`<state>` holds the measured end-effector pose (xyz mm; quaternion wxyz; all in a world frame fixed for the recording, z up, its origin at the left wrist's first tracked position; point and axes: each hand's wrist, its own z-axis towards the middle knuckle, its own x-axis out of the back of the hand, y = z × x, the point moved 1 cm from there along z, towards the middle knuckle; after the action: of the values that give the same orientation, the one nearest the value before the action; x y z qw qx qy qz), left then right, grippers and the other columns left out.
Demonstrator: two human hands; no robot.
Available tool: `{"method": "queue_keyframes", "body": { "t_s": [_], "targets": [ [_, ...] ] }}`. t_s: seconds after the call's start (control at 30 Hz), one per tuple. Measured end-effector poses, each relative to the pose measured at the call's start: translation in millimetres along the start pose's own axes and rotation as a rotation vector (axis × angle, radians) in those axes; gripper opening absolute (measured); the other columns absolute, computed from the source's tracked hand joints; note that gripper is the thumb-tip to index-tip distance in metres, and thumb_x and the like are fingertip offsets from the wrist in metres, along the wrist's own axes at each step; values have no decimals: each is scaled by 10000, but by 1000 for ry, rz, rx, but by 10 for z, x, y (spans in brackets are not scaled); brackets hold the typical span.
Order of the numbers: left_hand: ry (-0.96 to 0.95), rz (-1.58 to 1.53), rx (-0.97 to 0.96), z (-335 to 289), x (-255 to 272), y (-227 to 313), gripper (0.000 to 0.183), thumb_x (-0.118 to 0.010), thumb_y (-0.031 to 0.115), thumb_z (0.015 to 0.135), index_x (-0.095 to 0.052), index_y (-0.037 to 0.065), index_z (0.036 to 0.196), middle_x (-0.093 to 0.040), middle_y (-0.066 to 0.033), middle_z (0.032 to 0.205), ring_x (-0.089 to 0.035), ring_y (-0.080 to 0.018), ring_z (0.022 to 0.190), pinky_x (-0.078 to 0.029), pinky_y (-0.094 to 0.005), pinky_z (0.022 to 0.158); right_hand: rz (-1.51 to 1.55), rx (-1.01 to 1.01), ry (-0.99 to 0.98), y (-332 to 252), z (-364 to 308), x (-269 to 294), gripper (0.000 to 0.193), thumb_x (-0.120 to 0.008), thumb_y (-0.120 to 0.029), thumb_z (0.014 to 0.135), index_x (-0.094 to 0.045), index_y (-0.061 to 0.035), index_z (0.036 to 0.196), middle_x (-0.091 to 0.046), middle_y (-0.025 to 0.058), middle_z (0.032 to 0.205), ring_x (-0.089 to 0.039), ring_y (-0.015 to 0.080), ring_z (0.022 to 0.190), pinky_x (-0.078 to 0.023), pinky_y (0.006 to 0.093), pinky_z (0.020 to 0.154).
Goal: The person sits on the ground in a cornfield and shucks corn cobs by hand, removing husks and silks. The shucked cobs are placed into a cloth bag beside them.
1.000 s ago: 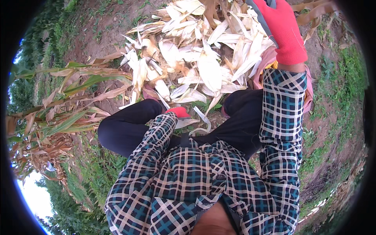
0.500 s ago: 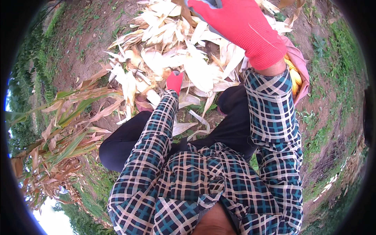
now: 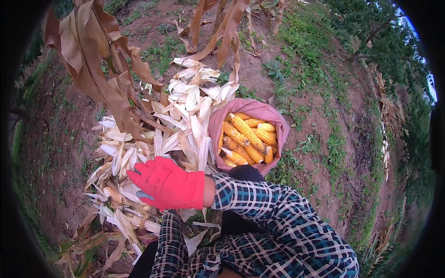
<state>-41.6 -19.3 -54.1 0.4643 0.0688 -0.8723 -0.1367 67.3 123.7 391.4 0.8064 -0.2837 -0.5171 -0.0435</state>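
Note:
My right hand (image 3: 169, 185), in a red glove with grey on the palm side, reaches leftward over a heap of dry corn husks (image 3: 125, 153). Its thumb and forefinger are apart, with nothing visible between them; the other fingers partly curl under. Beneath it, my left forearm in a checked sleeve (image 3: 170, 238) comes up from the lower edge. The right hand covers the left hand, so its fingers are hidden. A husk-covered ear of corn (image 3: 113, 194) seems to lie among the husks, just left of the right thumb.
Right of the husks stands an open pink sack (image 3: 281, 139) holding several husked yellow corn cobs (image 3: 245, 132). Tall dry corn stalks (image 3: 85, 51) lean over the heap from the upper left. Soil with green weeds (image 3: 306, 51) lies beyond the sack.
The view has swung right, bringing the whole sack of cobs into sight. My right hand has moved from the far edge back over my left wrist, hiding the left glove.

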Motion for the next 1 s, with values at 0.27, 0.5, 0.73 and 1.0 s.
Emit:
{"method": "queue_keyframes", "body": {
  "t_s": [0.27,0.5,0.73,1.0],
  "targets": [
    [-214,-447,-127,52,446,128,799,-599,569,724,-426,22,1280,-571,-175,1102,-571,-311,1027,-489,-432,841,-57,113,13,-115,-60,-44,613,-564,-406,809,-486,26,1237,-546,138,1088,-542,278,949,-397,417,823],
    [-673,-915,-77,-792,1194,132,632,-586,474,784,-482,33,1225,-588,-140,1060,-583,-273,984,-497,-407,820,23,247,222,-154,12,-161,479,-611,-367,766,-565,-4,1075,-582,117,989,-563,264,941,-422,398,787],
    [-841,-1092,-127,-1714,1959,322,469,-573,378,843,-537,45,1171,-605,-105,1017,-596,-236,941,-505,-383,800,98,217,-123,-236,241,-6,514,-604,-366,791,-528,-14,1158,-562,133,1010,-566,273,912,-421,412,815],
    [-615,-1159,-508,-1678,3538,590,370,-570,292,897,-555,46,1174,-615,-82,1027,-603,-207,935,-518,-367,790,44,17,480,-85,403,-246,677,-614,-392,813,-398,-23,1338,-468,225,1266,-504,340,1120,-381,474,940]
  ]
}}
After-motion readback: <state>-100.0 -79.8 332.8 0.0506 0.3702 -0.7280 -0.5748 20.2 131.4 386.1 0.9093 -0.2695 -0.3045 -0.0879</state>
